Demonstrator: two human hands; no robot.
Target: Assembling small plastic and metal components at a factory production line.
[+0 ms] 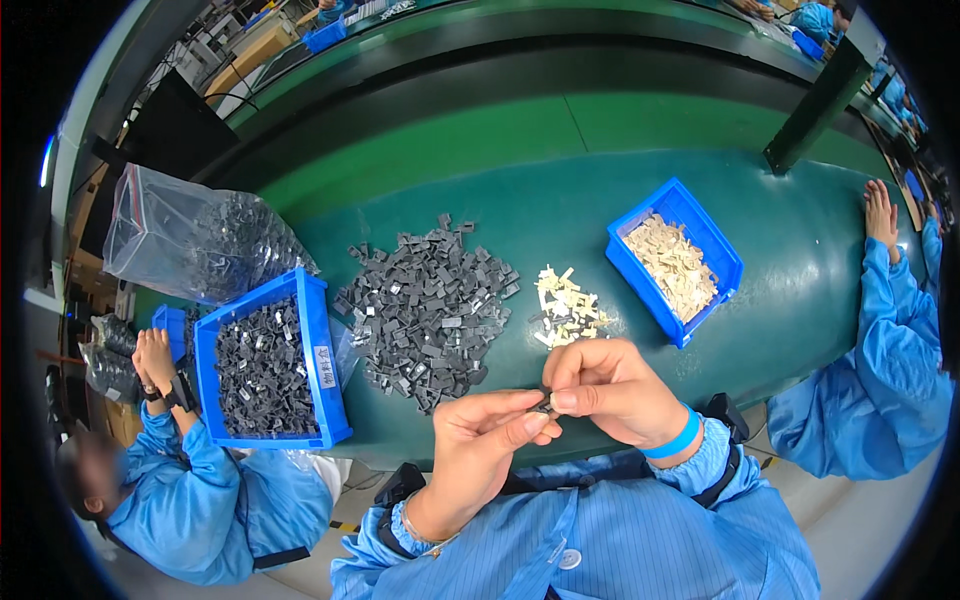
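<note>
My left hand (490, 432) and my right hand (612, 388) meet near the front edge of the table, fingertips almost touching. Between them is a small dark plastic part (546, 404), mostly covered by the fingers. Both hands pinch at it with thumb and forefinger. Just beyond them lies a small scatter of pale cream pieces (568, 305). A large loose heap of dark grey plastic parts (432, 310) spreads to the left of that. Whether a pale piece is also between my fingers, I cannot tell.
A blue bin (335, 385) of dark parts stands left, a clear plastic bag (165, 235) of dark parts behind it. Another blue bin (728, 262) holds pale pieces at right. Co-workers in blue sit on both sides, one hand (880, 213) on the table. A dark post (815, 115) rises far right.
</note>
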